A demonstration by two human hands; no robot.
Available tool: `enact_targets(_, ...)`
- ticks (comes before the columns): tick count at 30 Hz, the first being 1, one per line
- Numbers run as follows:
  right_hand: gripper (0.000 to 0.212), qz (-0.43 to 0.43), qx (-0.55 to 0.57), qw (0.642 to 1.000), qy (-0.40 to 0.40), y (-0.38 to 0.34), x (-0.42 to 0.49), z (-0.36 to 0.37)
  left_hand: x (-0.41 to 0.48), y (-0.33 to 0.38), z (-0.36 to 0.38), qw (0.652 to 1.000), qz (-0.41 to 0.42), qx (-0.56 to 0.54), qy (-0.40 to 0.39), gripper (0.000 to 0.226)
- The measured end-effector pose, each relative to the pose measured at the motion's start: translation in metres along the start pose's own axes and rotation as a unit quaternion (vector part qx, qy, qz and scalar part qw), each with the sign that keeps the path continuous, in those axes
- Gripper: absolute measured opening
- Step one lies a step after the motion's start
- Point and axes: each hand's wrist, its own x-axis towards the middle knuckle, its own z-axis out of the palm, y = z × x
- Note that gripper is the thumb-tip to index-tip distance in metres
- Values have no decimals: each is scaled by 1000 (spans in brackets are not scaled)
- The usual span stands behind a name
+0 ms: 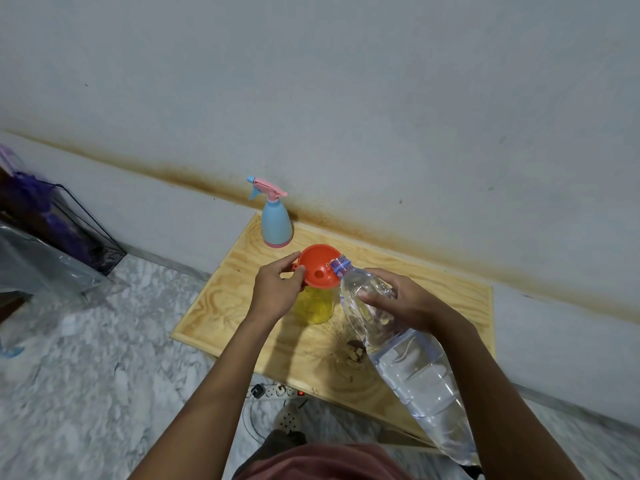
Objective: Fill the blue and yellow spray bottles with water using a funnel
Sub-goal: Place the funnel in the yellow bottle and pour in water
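An orange funnel [320,266] sits in the neck of the yellow bottle [314,308], which stands uncapped near the middle of the wooden table [221,306]. My left hand [278,289] pinches the funnel's rim and tab on its left side. My right hand [398,299] grips a large clear water bottle [408,362], tilted so its open mouth rests over the funnel's right rim. The blue spray bottle [276,225], with its pink and blue trigger head on, stands upright at the table's back left corner by the wall.
The wall runs right behind the table. A power strip [277,392] with a plug and cable lies on the marbled floor under the table's front edge. A wire rack with purple items [62,226] and clear plastic stands at the far left.
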Motion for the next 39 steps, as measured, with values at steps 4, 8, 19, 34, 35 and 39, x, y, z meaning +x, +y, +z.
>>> enact_targets(4, 46, -2, -3, 1000, -5, -3, 0, -2, 0, 1, 0, 1000, 1, 0, -1, 37)
enact_targets(8, 46, -7, 9, 1000, -12, -3, 1, -4, 1, 1, -1, 1000, 1, 3, 1, 37)
enact_targets(19, 31, -4, -3, 1000, -14, -7, 5, -4, 1, 3, -2, 1000, 3, 7, -4, 38)
enact_targets(34, 44, 4, 31, 999, -21, -6, 7, -3, -1, 4, -4, 1000, -10, -3, -3, 38)
enact_targets(35, 40, 4, 28, 999, -20, -7, 7, -3, -1, 4, -4, 1000, -9, -3, -3, 38)
enact_targets(39, 49, 2, 25, 999, -25, -8, 7, -4, 0, 4, -4, 1000, -8, 1, -3, 38)
